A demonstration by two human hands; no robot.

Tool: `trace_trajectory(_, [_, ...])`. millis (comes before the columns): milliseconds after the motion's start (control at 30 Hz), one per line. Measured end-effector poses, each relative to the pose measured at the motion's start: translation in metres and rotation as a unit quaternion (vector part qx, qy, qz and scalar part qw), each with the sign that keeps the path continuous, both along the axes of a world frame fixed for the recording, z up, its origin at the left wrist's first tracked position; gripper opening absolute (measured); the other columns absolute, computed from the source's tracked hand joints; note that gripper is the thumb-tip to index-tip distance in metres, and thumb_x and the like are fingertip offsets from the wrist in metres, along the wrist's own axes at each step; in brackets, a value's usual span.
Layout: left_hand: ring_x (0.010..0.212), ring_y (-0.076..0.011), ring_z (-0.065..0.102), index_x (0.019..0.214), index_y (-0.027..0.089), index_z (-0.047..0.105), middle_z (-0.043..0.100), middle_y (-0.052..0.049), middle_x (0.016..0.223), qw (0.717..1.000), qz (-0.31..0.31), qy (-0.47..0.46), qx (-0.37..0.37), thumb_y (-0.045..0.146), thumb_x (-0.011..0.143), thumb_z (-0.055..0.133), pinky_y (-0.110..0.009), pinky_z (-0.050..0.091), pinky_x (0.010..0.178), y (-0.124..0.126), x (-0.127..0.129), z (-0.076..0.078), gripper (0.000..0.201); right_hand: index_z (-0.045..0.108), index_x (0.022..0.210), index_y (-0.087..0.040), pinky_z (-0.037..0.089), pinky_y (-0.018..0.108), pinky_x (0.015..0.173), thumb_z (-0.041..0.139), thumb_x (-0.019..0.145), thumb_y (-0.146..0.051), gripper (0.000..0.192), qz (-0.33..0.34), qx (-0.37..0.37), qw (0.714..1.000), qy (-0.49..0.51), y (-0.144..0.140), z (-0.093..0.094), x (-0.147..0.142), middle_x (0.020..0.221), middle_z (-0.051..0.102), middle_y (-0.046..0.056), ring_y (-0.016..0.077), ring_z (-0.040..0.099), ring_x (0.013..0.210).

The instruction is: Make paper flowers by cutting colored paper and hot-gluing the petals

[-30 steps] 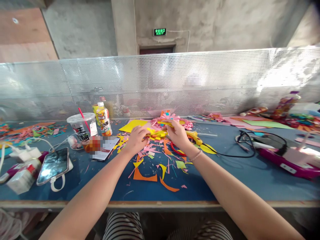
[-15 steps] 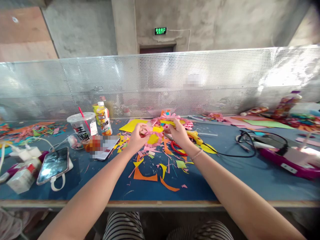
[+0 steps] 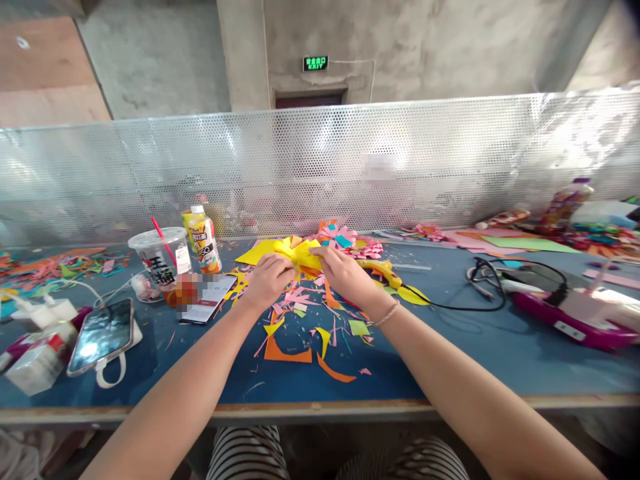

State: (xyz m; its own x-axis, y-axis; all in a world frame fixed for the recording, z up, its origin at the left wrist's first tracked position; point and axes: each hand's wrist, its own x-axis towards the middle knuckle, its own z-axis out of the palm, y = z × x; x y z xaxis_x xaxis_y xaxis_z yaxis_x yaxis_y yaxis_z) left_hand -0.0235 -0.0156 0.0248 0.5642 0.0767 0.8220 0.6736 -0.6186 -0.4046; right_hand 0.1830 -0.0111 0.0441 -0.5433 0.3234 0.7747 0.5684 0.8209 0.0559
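A yellow folded-paper flower [image 3: 299,250], with a bit of orange at its top and underside, is held up between my two hands over the middle of the table. My left hand [image 3: 270,280] pinches its left lower side, and the fingertips are partly hidden. On the right, my right hand [image 3: 347,272] has thumb and fingers closed on the flower's edge. Behind it lie pink fringed paper flowers [image 3: 363,248] with small blue pieces. A yellow glue gun [image 3: 384,270] lies just beyond my right hand, and paper scraps [image 3: 289,350] are spread below both hands.
A lidded drink cup [image 3: 157,257] with a red straw, a juice bottle [image 3: 204,243] and two phones, one dark-screened [image 3: 103,337], stand or lie on the left. To the right are a black cable [image 3: 470,309] and a purple device [image 3: 565,320]. A perforated metal screen [image 3: 320,173] closes the back.
The pink fringed flower with a yellow centre no longer shows in my left hand; yellow folds now face up there. My right hand has moved down and left onto the yellow paper.
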Motion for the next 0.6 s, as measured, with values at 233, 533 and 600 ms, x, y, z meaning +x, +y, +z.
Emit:
trace_trajectory(233, [0.081,-0.0145,0.053,0.080,0.020,0.064,0.062,-0.002,0.078,1.000,0.002,0.001,-0.009,0.017,0.083,0.048,-0.029,0.038,0.077,-0.0007,0.0030,-0.0010,0.016,0.044,0.117,-0.016,0.048,0.037,0.085,0.033,0.084,-0.006,0.036,-0.006,0.021,0.998,-0.051,-0.0012,-0.0046,-0.0023,0.112,0.057,0.012,0.0203,0.056,0.101])
trace_trajectory(533, [0.084,-0.0165,0.054,0.088,0.019,0.062,0.063,-0.004,0.085,0.998,-0.011,-0.031,-0.052,0.020,0.083,0.049,-0.031,0.043,0.078,0.0027,0.0068,-0.0022,0.014,0.049,0.105,-0.014,0.046,0.031,0.069,0.034,0.087,-0.013,0.024,-0.035,-0.034,0.995,-0.088,-0.0032,-0.0068,-0.0082,0.091,0.062,0.011,0.0182,0.060,0.079])
trace_trajectory(600, [0.087,-0.0166,0.056,0.092,0.018,0.061,0.064,-0.005,0.087,0.994,-0.033,-0.047,-0.096,0.022,0.083,0.050,-0.032,0.044,0.081,0.0050,0.0083,-0.0037,0.015,0.047,0.106,-0.015,0.045,0.030,0.068,0.034,0.087,-0.016,0.023,-0.020,-0.073,0.995,-0.058,-0.0027,-0.0078,-0.0086,0.092,0.062,0.011,0.0178,0.060,0.077])
